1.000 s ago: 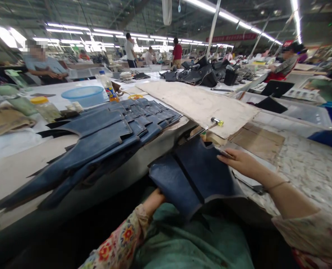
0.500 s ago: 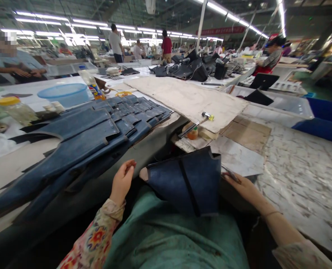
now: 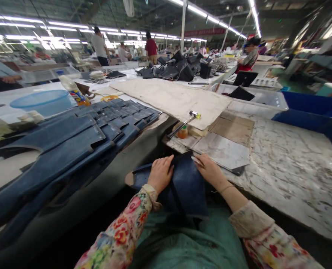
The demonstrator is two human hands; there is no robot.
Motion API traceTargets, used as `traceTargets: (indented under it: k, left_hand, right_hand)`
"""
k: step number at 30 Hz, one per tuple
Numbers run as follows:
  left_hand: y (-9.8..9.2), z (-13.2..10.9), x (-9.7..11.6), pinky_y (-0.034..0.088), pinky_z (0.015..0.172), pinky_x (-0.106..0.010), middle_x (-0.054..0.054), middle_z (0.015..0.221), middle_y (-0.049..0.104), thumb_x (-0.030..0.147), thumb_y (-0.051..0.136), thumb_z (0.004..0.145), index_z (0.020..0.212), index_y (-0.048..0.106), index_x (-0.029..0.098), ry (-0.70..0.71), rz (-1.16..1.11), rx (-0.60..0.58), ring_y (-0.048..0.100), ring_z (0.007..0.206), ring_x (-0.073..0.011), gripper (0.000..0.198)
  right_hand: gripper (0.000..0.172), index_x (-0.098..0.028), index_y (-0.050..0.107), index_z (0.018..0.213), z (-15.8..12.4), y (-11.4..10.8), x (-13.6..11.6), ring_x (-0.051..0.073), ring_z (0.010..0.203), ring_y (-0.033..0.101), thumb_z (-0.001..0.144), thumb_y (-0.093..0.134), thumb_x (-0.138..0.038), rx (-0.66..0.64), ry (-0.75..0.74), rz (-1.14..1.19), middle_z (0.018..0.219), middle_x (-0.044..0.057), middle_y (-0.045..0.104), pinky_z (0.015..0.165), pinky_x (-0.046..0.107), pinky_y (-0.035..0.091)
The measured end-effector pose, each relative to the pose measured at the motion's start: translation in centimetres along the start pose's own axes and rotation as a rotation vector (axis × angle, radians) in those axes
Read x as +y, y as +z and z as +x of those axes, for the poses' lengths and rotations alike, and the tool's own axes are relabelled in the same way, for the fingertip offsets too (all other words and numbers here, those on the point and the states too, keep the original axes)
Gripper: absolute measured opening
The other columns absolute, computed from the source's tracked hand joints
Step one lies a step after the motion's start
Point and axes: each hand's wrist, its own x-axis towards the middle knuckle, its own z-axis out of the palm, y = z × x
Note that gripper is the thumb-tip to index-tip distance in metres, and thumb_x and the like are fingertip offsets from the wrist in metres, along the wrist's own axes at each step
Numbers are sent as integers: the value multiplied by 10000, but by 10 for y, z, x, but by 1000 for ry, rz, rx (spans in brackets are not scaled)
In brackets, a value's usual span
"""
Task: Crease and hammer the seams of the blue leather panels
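Observation:
A dark blue leather panel point(image 3: 190, 186) with a black strip lies over the green cloth on my lap. My left hand point(image 3: 162, 173) is closed on its upper edge, fingers bent over the top. My right hand point(image 3: 211, 173) grips the upper right corner. A small pale, flat object point(image 3: 196, 161) shows at the right fingertips, too small to name. Just beyond the hands, a hammer point(image 3: 184, 125) with a yellow-tipped head rests on the table, beside a small jar of orange contents point(image 3: 182, 132).
Overlapping blue leather panels point(image 3: 67, 142) cover the left table, near a blue basin point(image 3: 42, 101) and a bottle point(image 3: 73, 89). A beige sheet point(image 3: 171, 97) lies ahead. To the right are a marbled tabletop point(image 3: 289, 164), a white bin point(image 3: 267, 99) and a blue bin point(image 3: 309, 119). Several people work farther off.
My left hand has moved right and taken hold of the panel's upper edge. My right hand has shifted inward and up to the panel's corner. The view has turned slightly right.

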Motion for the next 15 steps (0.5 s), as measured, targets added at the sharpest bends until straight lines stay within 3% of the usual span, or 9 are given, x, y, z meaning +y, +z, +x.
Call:
traceTargets:
  k: [4, 8, 15]
  left_hand:
    - [-3, -11, 0, 360, 971, -384, -85, 1210, 572, 277, 400, 900, 1295, 437, 187, 57, -26, -49, 503, 1115, -200, 406]
    - [-7, -18, 1, 348, 976, -388, -77, 1232, 560, 281, 410, 895, 1281, 454, 194, 71, -35, -83, 492, 1125, -209, 398]
    - [-4, -14, 24, 256, 1046, -414, -60, 1249, 550, 228, 422, 883, 1264, 461, 219, 83, -70, -81, 477, 1147, -188, 383]
  right_hand:
    - [265, -185, 583, 1003, -43, 0, 5, 213, 897, 592, 870, 415, -341, -20, 53, 39, 972, 88, 630, 825, 344, 467]
    - [323, -204, 534, 1133, -73, 5, -4, 219, 1063, 555, 884, 396, -357, 3, 143, 145, 1151, 89, 593, 943, 368, 427]
    - [345, -207, 524, 1164, -76, 13, -15, 221, 1112, 532, 868, 402, -336, 47, 196, 152, 1212, 85, 565, 975, 372, 404]
